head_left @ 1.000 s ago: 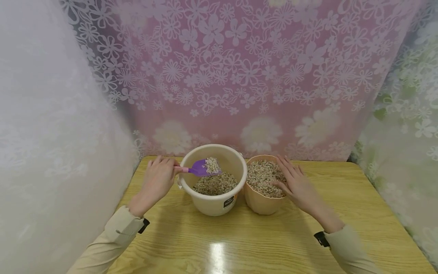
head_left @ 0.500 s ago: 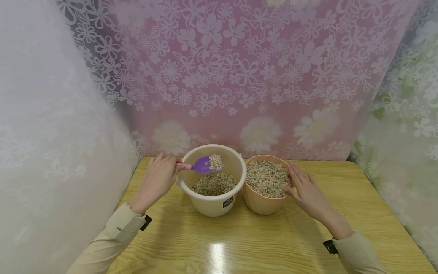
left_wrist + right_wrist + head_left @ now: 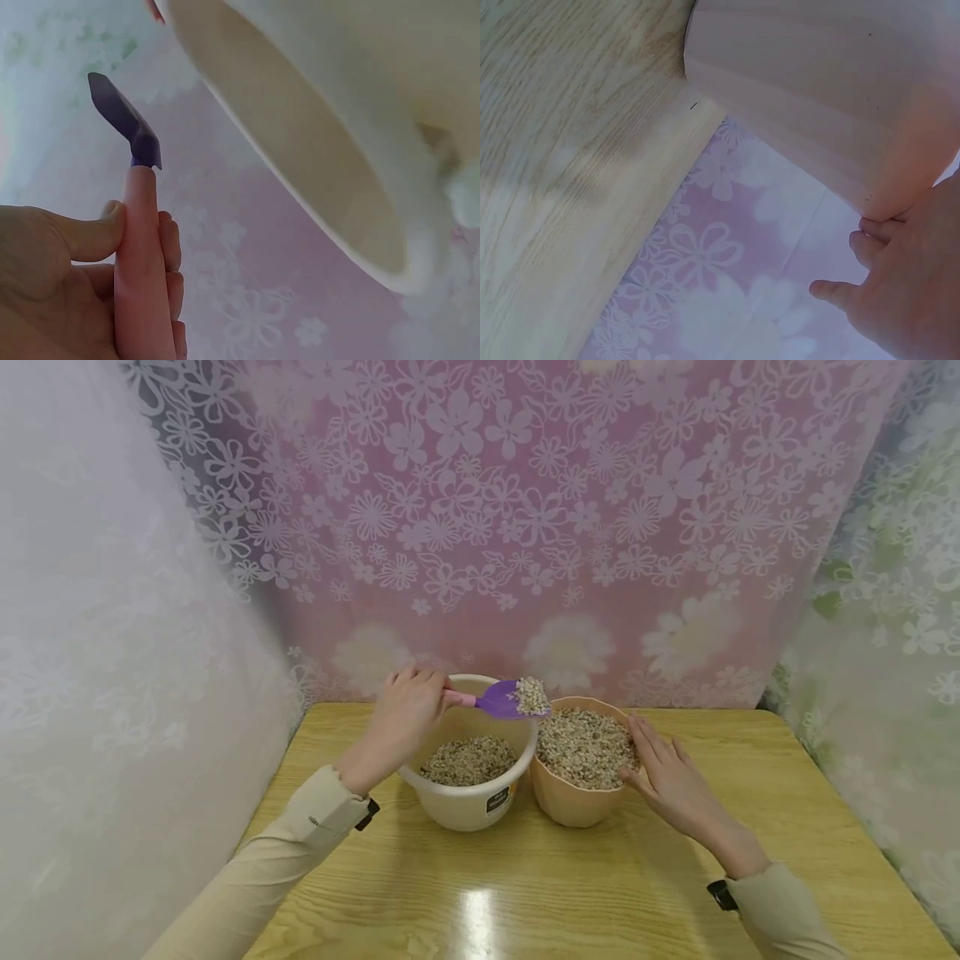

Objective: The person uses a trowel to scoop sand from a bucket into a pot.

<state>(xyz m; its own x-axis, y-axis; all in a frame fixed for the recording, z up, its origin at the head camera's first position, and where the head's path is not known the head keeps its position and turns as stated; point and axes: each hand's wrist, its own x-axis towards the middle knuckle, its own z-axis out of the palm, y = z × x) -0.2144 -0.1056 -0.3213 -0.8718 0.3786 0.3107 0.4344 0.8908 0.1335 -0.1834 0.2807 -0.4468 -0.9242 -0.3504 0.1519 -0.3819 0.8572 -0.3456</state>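
Note:
My left hand [image 3: 405, 714] grips the pink handle [image 3: 142, 262] of a small purple shovel [image 3: 498, 700], fingers curled round it in the left wrist view. Pale gravel [image 3: 532, 696] is heaped on the blade, which is raised over the right rim of a cream bucket [image 3: 457, 810]. Darker gravel [image 3: 468, 762] covers the bucket's bottom. Just right of it stands a peach faceted pot [image 3: 573, 806], filled near its brim with gravel [image 3: 585, 747]. My right hand [image 3: 675, 785] rests on the pot's right rim with fingers extended; the right wrist view shows its fingertips at the pot's side.
Both containers stand side by side toward the back of a wooden table [image 3: 480, 877]. A pink flowered curtain [image 3: 487, 527] hangs close behind them, with pale sheets [image 3: 112, 652] at either side. The bucket carries a dark label [image 3: 498, 799] in front.
My left hand has carried the loaded shovel rightward and up, from above the bucket's middle to its right rim. The right hand has shifted outward from over the gravel to the pot's right rim.

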